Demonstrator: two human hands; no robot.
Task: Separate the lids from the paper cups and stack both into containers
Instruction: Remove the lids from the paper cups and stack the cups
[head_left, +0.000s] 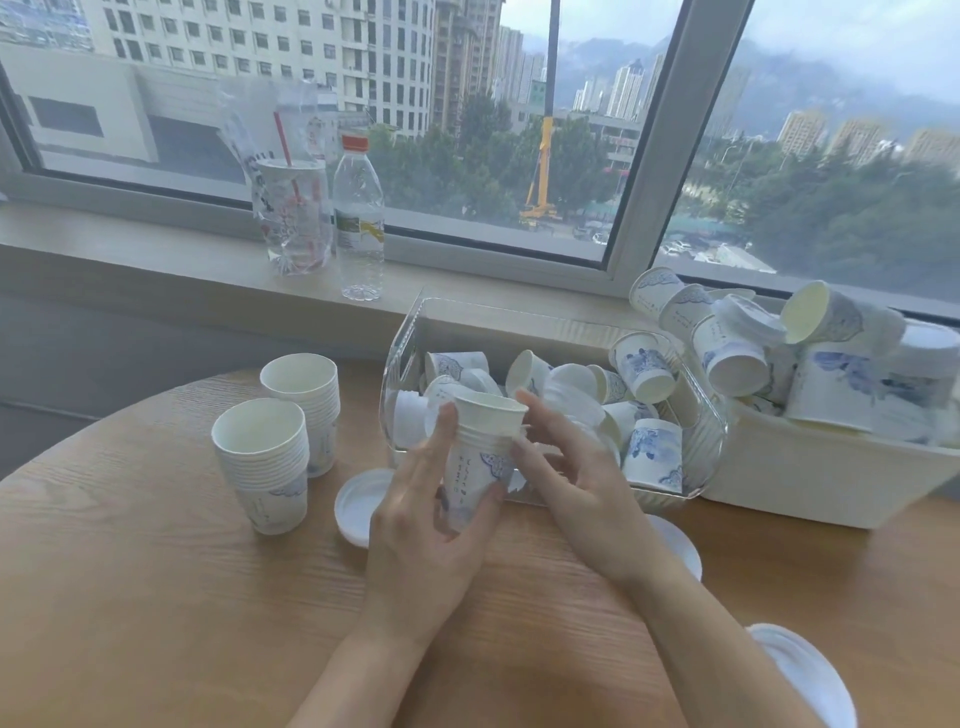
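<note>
Clear plastic bin (410, 332) on the far side of the round wooden table (156, 597): holds a loose jumble of paper cups, most lying on their sides, with white lids mixed in among them. Cream tub (810, 483) touching its right wall: heaped above the rim with more cups, several lidded, tilted every way. Left of the bin, two upright nested stacks of lidless cups, near stack (262, 462) and far stack (306, 405), close together on the table. Held cup stack (480, 452) is in front of the bin's near wall, above the table: a few white cups nested, mouths up, blue print and a line of script on the lower wall, top cup open with no lid. Left hand (426, 525) wraps the stack from below and the left, fingers closed around it. Right hand (566, 467) has its fingertips at the rim and upper right side; whether it pinches or only touches, cannot tell. Loose lid (358, 506) lies flat beside the left hand; another lid (680, 545) lies right of the right wrist, partly hidden. Table's curved edge runs off to the left; bare wood in front of the hands. Water bottle (358, 218) and bagged drink cup (293, 213) stand on the windowsill (156, 244), well apart from the work.
</note>
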